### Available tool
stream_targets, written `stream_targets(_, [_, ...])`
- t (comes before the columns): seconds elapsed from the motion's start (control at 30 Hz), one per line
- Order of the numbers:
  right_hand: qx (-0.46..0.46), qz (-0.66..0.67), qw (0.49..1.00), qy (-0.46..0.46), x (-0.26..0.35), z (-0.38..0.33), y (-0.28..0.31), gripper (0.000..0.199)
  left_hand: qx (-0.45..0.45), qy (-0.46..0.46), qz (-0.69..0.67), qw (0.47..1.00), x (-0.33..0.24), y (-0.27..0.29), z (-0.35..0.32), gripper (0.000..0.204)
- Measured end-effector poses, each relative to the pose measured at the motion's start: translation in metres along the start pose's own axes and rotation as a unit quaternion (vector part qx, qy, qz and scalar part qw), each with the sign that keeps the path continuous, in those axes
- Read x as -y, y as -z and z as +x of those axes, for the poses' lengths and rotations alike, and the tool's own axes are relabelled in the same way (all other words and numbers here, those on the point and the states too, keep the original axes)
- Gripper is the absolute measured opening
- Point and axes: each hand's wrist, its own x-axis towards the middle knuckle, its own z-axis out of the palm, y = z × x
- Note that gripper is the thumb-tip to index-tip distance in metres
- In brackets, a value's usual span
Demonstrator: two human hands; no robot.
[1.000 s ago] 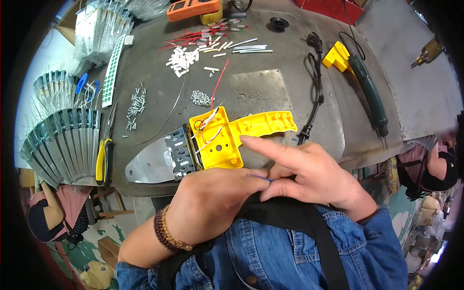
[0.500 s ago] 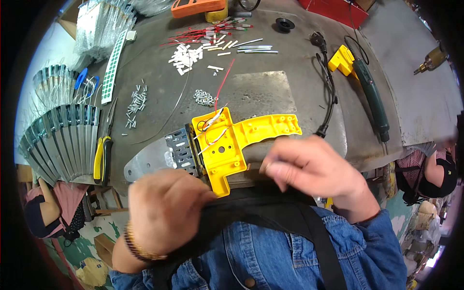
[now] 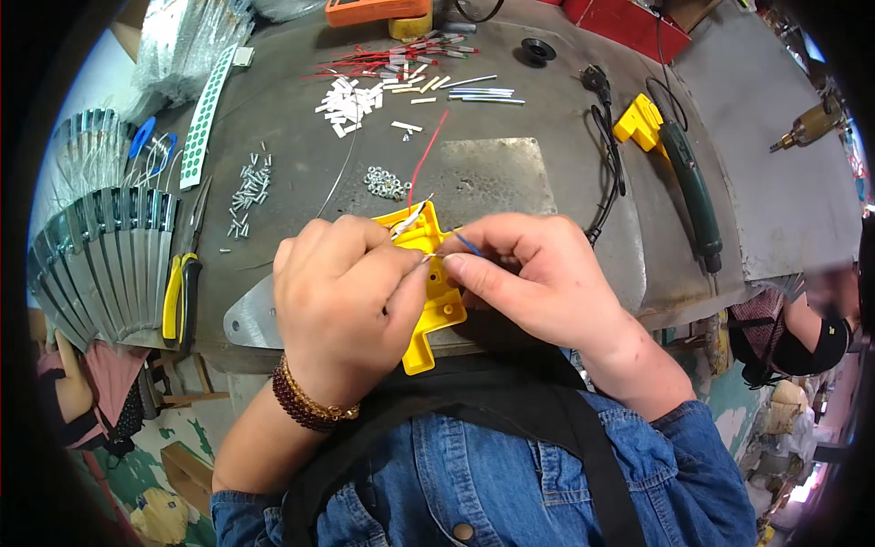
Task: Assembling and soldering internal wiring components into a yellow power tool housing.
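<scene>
A yellow plastic housing half [image 3: 418, 354] lies at the bench's near edge, under my hands. From its left side juts a flat grey metal plate [image 3: 248, 315], partly behind my left hand [image 3: 351, 290]. That hand pinches a thin white wire above the housing. Fingertip to fingertip with it, my right hand [image 3: 538, 273] pinches a short blue wire [image 3: 467, 243]. The two bare wire ends meet between my fingers; whether they are twisted together I cannot tell. A red wire [image 3: 422, 164] rises from the housing's far side. The housing's handle is mostly hidden by my right hand.
Pliers [image 3: 182, 287], screws [image 3: 251, 193] and a fan of metal plates [image 3: 109, 255] lie left. Nuts [image 3: 387, 183], white sleeves [image 3: 346, 105] and red wires [image 3: 392, 59] lie beyond the housing. A dark green corded tool [image 3: 690, 187] and black plug cord [image 3: 609, 155] lie right.
Both hands have come in over the housing and met at its middle. A blue wire now shows in my right fingers, and the white wire is held in my left.
</scene>
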Motion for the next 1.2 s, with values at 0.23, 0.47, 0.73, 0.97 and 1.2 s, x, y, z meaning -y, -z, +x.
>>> stream_targets(0.23, [-0.034,0.054,0.997,-0.032,0.005,0.003,-0.006,0.017,-0.013,-0.013,0.005,1.000,-0.003,0.000,-0.003,0.015])
stream_targets(0.47, [-0.067,-0.027,0.997,0.029,0.003,0.006,-0.014,0.016,-0.054,-0.044,-0.008,0.998,0.002,-0.003,-0.013,0.018])
stream_targets(0.73, [-0.048,-0.098,0.991,0.073,0.008,-0.003,-0.009,0.012,-0.083,-0.044,-0.056,0.994,0.003,-0.008,-0.013,0.021])
stream_targets(0.97, [-0.038,-0.214,0.970,0.112,0.015,0.001,-0.002,0.010,0.047,0.056,-0.189,0.979,-0.009,0.008,-0.012,0.010])
stream_targets(1.2, [0.048,-0.175,0.976,0.120,0.017,-0.007,0.007,0.010,0.048,0.047,-0.168,0.984,-0.010,0.007,-0.013,0.010])
